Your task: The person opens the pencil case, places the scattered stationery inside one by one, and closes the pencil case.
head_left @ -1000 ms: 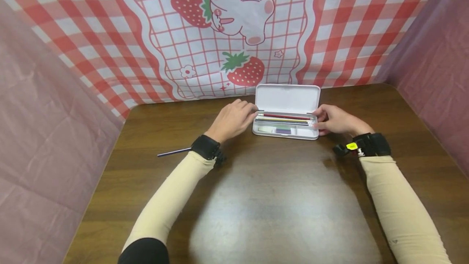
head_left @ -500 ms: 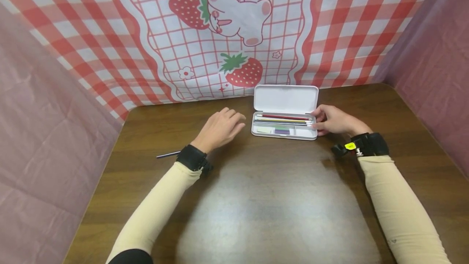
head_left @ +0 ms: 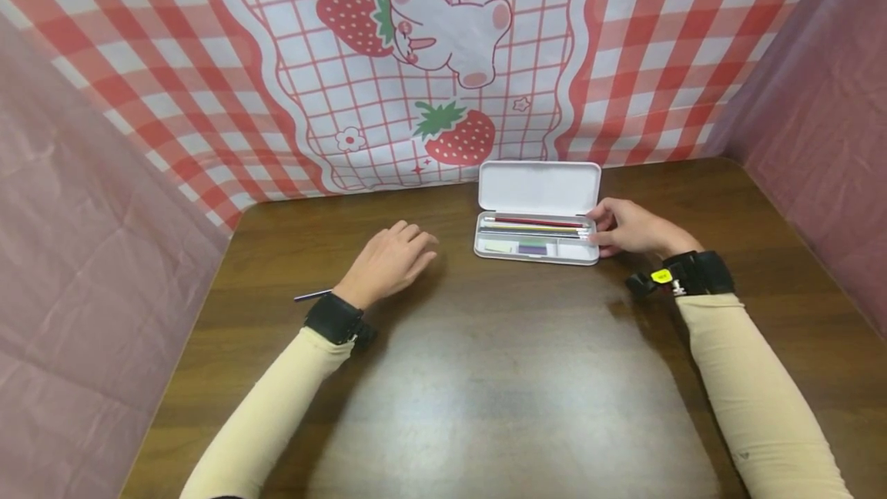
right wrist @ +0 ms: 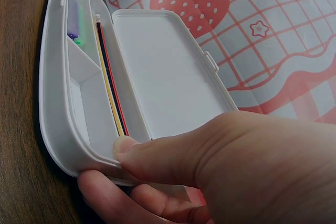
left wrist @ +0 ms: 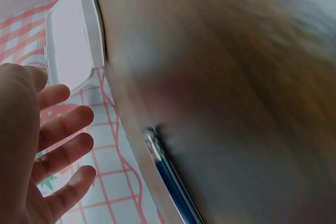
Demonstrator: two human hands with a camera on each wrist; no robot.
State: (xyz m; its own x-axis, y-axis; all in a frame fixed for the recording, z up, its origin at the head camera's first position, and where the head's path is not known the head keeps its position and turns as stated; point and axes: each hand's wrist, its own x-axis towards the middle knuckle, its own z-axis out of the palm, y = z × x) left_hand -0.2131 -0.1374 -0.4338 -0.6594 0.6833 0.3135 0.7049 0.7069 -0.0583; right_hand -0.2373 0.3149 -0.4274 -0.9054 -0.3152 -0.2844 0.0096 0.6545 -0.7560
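Observation:
A white pencil case (head_left: 539, 185) stands at the back of the table with its lid raised. My right hand (head_left: 634, 227) grips the case's right end, the thumb over the rim and fingers below it, as the right wrist view shows. Several pencils (right wrist: 112, 80) lie lengthwise inside; purple and green small items (right wrist: 73, 17) sit in a front compartment. To the left, my left hand (head_left: 385, 264) is above the table with fingers spread loosely, holding nothing. A dark blue pencil (left wrist: 176, 190) with a silver end lies on the table, partly hidden by the left wrist in the head view.
The brown wooden table (head_left: 485, 376) carries all of this. Behind it hangs a red-and-white checked cloth (head_left: 644, 60) with strawberries, close to the case's raised lid. Pink cloths (head_left: 83, 252) hang at both sides.
My left hand has left the case's left end and moved left and toward me, over the loose pencil. The right hand stays on the case.

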